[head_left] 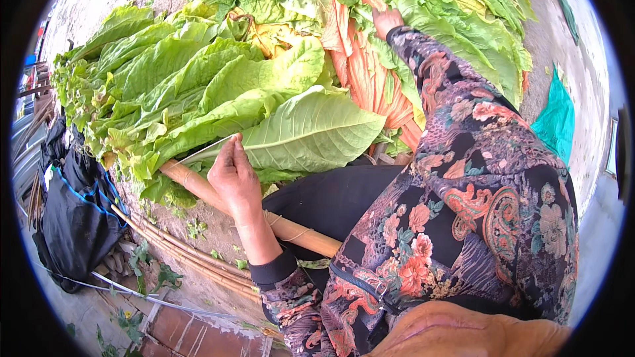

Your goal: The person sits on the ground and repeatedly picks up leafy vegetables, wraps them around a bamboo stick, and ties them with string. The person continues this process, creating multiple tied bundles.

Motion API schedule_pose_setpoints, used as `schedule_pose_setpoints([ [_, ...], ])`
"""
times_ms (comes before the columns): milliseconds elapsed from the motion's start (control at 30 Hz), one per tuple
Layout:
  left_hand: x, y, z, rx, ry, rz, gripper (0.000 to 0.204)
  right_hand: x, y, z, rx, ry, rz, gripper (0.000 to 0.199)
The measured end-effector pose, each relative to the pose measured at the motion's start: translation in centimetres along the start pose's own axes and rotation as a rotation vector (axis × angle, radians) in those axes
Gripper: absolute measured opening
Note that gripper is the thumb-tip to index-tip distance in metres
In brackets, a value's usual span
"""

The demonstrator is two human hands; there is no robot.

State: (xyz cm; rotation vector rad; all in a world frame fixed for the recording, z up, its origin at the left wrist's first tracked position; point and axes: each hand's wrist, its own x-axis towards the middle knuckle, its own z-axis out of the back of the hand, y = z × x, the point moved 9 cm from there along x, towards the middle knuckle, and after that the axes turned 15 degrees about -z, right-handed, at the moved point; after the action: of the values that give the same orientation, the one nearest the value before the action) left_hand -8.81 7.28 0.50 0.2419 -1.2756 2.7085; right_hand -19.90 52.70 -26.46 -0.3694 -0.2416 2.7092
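Observation:
My left hand (pixel 236 175) is closed, thumb and finger pinched on a thin pale string (pixel 206 150) that runs toward the end of a bamboo pole (pixel 305 237). The pole slants past my wrist and across my dark-trousered leg, with thin cord around it. Beyond that hand lies a thick row of large green leaves (pixel 198 79), stem ends to the left; one broad leaf (pixel 317 131) is nearest. My right hand (pixel 385 21) reaches far forward to green leaves (pixel 456 26) beside a crumpled orange cloth (pixel 360 69). Its fingertips are hard to make out.
A black bag (pixel 76 218) with blue cord stands at the left, near several thin bamboo poles (pixel 192 258) on the ground. Green sheeting (pixel 554 119) lies at the right by a pale wall. Yellowed leaves (pixel 268 33) sit among the far heap.

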Motion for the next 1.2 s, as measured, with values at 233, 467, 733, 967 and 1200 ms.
schedule_pose_setpoints([
  [233,-0.5,1.4,-0.2,-0.003,0.044,0.131,0.020,-15.6,3.1,-0.4,0.295,0.257,0.271,0.046],
  [467,0.2,2.7,-0.6,-0.007,0.048,0.073,0.020,-13.3,-14.2,5.5,0.057,-0.574,-0.069,0.014],
  [733,1.1,1.9,-0.6,0.103,0.075,0.008,0.020,-7.1,-18.2,2.2,0.172,-0.150,-0.431,0.028],
  [967,0.0,2.6,-2.1,-0.317,0.161,0.141,0.050,-18.7,-6.8,15.3,0.607,-0.385,0.186,0.039],
  [1200,-0.1,-0.9,-3.0,-0.679,0.191,0.108,0.071,-26.5,10.0,22.8,0.949,-0.119,0.545,0.034],
])
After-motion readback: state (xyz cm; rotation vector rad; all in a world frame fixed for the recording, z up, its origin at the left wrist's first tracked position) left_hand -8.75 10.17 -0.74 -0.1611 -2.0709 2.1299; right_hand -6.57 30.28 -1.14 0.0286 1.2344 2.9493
